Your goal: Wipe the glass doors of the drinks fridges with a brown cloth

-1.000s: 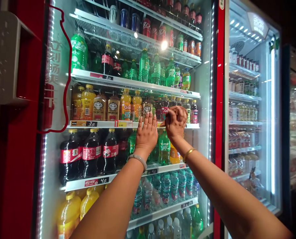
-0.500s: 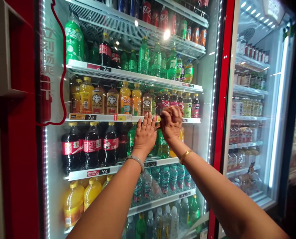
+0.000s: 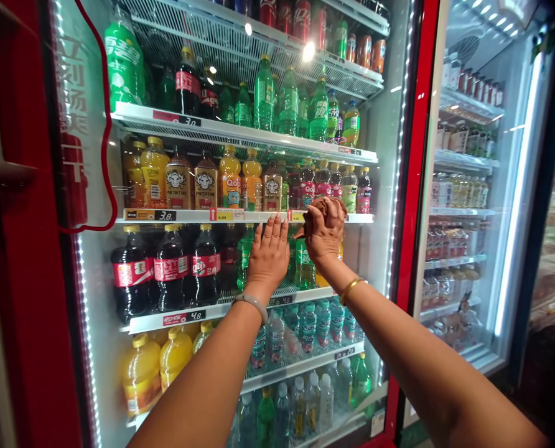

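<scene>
Two bare hands reach up to the front edge of one shelf in a tall drinks fridge with a glossy red frame. The left hand lies flat, fingers straight and close together, their tips against the white rail of that shelf beside a small yellow price tag. A smooth, pale bangle circles its wrist. The right hand is curled tight, its grip pressed together and pinching a small tag clipped on the rail; what lies inside the fingers cannot be made out. A thin gold bangle sits on that wrist. The two hands are just beside each other, not quite touching.

The shelves are white wire grids with flat plastic rails along the front, lit by a strip of small bright lights down the left side. Just above the hands stand squat amber bottles with bull's-head labels, rounded orange juice bottles with yellow caps, and slim bottles with pink labels. Below the hands stand dark cola bottles with red wrappers and ribbed green bottles. Further down are clear water bottles with blue-green labels and fat yellow bottles. Near the top are tall green bottles and shiny cans.

To the right, behind a glass door, a second fridge holds rows of small jars and bottles, too blurred to tell apart.
</scene>
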Demonstrator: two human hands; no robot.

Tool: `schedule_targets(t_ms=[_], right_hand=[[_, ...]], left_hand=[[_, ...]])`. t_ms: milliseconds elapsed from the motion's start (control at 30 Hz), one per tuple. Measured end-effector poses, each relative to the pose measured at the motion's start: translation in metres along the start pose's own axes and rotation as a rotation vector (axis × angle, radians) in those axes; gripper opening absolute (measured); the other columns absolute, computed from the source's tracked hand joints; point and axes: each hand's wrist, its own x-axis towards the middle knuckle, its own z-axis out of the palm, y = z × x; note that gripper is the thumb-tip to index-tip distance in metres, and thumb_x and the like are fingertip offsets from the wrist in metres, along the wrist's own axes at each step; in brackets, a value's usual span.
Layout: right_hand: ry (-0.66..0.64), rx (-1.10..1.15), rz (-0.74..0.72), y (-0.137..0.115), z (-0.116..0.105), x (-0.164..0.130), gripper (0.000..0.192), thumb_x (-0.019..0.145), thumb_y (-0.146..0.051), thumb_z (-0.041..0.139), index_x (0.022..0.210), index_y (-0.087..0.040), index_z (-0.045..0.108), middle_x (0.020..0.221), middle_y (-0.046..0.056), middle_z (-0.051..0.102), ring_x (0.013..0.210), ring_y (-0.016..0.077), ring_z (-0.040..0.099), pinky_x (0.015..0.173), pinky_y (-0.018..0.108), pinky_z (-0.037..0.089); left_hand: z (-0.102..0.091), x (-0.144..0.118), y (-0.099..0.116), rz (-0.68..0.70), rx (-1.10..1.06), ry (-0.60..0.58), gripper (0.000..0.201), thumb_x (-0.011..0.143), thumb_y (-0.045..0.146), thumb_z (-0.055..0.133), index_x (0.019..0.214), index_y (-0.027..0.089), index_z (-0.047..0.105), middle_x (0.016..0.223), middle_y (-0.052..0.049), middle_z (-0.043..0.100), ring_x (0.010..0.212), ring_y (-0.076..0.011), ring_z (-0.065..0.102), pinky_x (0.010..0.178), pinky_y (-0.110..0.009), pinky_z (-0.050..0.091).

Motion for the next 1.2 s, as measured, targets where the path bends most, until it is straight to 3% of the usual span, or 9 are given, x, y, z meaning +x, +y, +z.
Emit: schedule_targets(t_ms=[100,267,367,500,633,767,867,1033,1200], right_hand=[[-0.075,0.065,-0.233,-0.012,-0.006,-0.030,0.042,0.097,-0.026,0.063,0.137,-0.039,0.063,0.159,0.003,0.045,0.157,0.0335,0.027,0.127,0.064,0.035],[-0.210,0.127,-0.485,0.028,-0.048,-0.072,0.038,0.094,-0.026,0.070,0.125,-0.048,0.068,0.141,-0.004,0.059,0.144,0.0243,0.047,0.122,0.053,0.045],[-0.174,0.114,-0.388,0.028,-0.042,-0.045,0.036,0.097,-0.027,0.066,0.130,-0.041,0.066,0.149,0.001,0.053,0.149,0.0270,0.042,0.123,0.057,0.043],[-0.034,0.044,-0.017,-0.018,-0.007,-0.013,0.039,0.099,-0.029,0.060,0.137,-0.036,0.062,0.161,0.006,0.041,0.155,0.0326,0.031,0.126,0.065,0.036],[-0.150,0.088,-0.239,-0.034,-0.012,-0.046,0.049,0.098,-0.027,0.062,0.145,-0.041,0.058,0.163,0.003,0.040,0.160,0.0339,0.024,0.128,0.064,0.034],[-0.237,0.140,-0.413,0.005,-0.047,-0.083,0.049,0.094,-0.026,0.070,0.135,-0.051,0.063,0.149,-0.004,0.056,0.150,0.0263,0.041,0.126,0.052,0.042],[-0.212,0.141,-0.368,0.025,-0.050,-0.071,0.042,0.094,-0.024,0.069,0.127,-0.050,0.068,0.147,-0.005,0.057,0.147,0.0234,0.046,0.123,0.049,0.045],[-0.059,0.063,-0.057,-0.015,-0.011,-0.034,0.046,0.098,-0.027,0.060,0.144,-0.031,0.059,0.169,0.010,0.028,0.160,0.0373,0.021,0.125,0.070,0.033],[-0.205,0.128,-0.284,-0.035,-0.020,-0.069,0.047,0.097,-0.028,0.066,0.141,-0.043,0.061,0.161,0.002,0.043,0.160,0.0333,0.025,0.127,0.063,0.036]], left_hand=[[0.002,-0.001,-0.001,0.017,0.035,0.002,0.064,0.105,0.024,0.040,0.166,0.011,0.025,0.174,-0.012,0.014,0.164,-0.0273,0.011,0.136,-0.055,0.015],[0.006,-0.003,-0.003,0.028,0.040,0.041,0.063,0.106,0.025,0.040,0.166,0.011,0.026,0.174,-0.013,0.015,0.164,-0.0270,0.011,0.136,-0.054,0.016],[0.007,-0.004,-0.002,0.026,0.021,0.050,0.065,0.106,0.024,0.042,0.167,0.012,0.023,0.174,-0.012,0.015,0.164,-0.0259,0.010,0.136,-0.053,0.014],[0.010,-0.013,-0.001,0.013,0.051,0.039,0.067,0.105,0.025,0.043,0.167,0.011,0.022,0.174,-0.011,0.013,0.164,-0.0263,0.010,0.137,-0.053,0.013],[0.010,-0.027,-0.002,0.035,0.086,0.014,0.068,0.105,0.026,0.043,0.166,0.006,0.020,0.173,-0.013,0.015,0.164,-0.0262,0.011,0.137,-0.050,0.012],[0.008,-0.039,-0.003,0.058,0.100,-0.006,0.068,0.105,0.024,0.043,0.167,0.009,0.017,0.173,-0.012,0.014,0.163,-0.0248,0.011,0.137,-0.049,0.012],[0.008,-0.045,-0.002,0.060,0.099,-0.018,0.071,0.105,0.026,0.043,0.167,0.010,0.011,0.173,-0.012,0.013,0.163,-0.0236,0.010,0.137,-0.047,0.013],[0.011,-0.051,0.000,0.039,0.095,-0.041,0.075,0.104,0.026,0.044,0.167,0.011,0.005,0.173,-0.012,0.012,0.164,-0.0239,0.011,0.137,-0.049,0.012],[0.011,-0.068,-0.002,0.046,0.100,-0.084,0.081,0.103,0.028,0.047,0.166,0.011,0.000,0.173,-0.012,0.015,0.164,-0.0232,0.012,0.137,-0.048,0.011]])
